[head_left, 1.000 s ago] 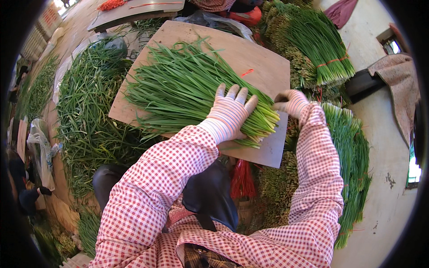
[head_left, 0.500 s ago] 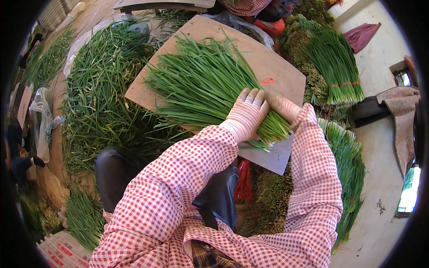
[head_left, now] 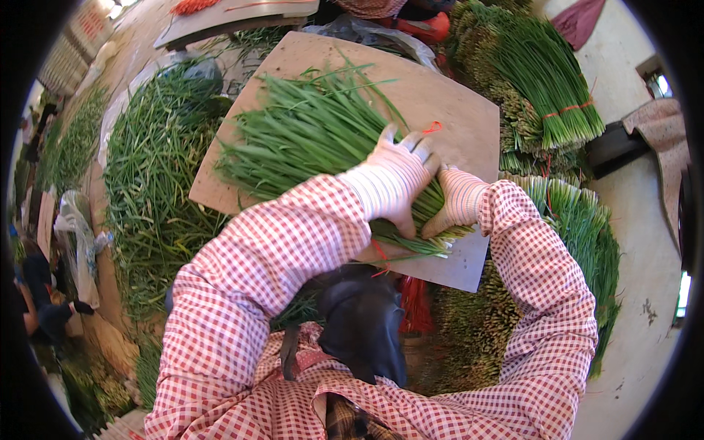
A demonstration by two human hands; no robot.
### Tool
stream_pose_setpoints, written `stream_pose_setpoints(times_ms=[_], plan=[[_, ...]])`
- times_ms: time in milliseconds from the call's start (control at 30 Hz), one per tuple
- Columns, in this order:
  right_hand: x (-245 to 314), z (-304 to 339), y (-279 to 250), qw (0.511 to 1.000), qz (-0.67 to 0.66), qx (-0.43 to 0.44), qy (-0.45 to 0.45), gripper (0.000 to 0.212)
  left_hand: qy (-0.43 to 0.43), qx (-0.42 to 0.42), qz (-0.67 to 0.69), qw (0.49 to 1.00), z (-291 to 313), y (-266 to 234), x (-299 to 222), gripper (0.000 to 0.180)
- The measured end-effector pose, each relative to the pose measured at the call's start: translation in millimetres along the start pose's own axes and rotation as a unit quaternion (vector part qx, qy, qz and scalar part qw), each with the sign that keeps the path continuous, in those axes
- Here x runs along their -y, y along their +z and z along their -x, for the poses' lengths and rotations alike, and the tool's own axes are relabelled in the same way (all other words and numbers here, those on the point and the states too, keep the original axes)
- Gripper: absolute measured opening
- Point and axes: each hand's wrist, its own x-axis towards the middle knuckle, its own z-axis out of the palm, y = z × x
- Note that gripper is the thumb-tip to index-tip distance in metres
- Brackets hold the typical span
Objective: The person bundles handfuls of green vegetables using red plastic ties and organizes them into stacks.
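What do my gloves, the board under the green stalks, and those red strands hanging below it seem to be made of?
Gloves: matte striped fabric, probably knit, since they fit closely.
Board under the green stalks: perhaps plywood or coated sheet; it looks stiff, flat and tan, with a greyish corner.
Red strands: likely plastic twine, from the bright colour and loose tuft, though blur leaves that open.

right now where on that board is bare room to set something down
The board has bare room at upper right, between its edge, the green bundle and the left hand, around a red tie. A smaller patch is its near corner, below the pale stalk ends. Crowded: its middle, around the right hand.
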Motion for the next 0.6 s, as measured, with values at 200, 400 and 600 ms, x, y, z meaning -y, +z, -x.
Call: stream_pose_setpoints(times_ms=[200, 400, 600], plan=[[1.7, 0.4, -1.7, 0.999, 0.023, -0.028, 0.008, 0.116, 0.04, 0.163, 0.051, 0.985, -53.7, -3.1, 35.2, 0.114], [1.3, 10.2, 3.7, 0.998, 0.029, -0.057, -0.005, 0.113, -0.019, 0.196, 0.088, 0.976, -44.8, -10.4, 21.7, 0.117], [0.5, 19.0, 8.1, 0.995, 0.067, -0.065, -0.023, 0.109, -0.046, 0.186, 0.06, 0.98, -25.8, -16.4, 6.6, 0.116]])
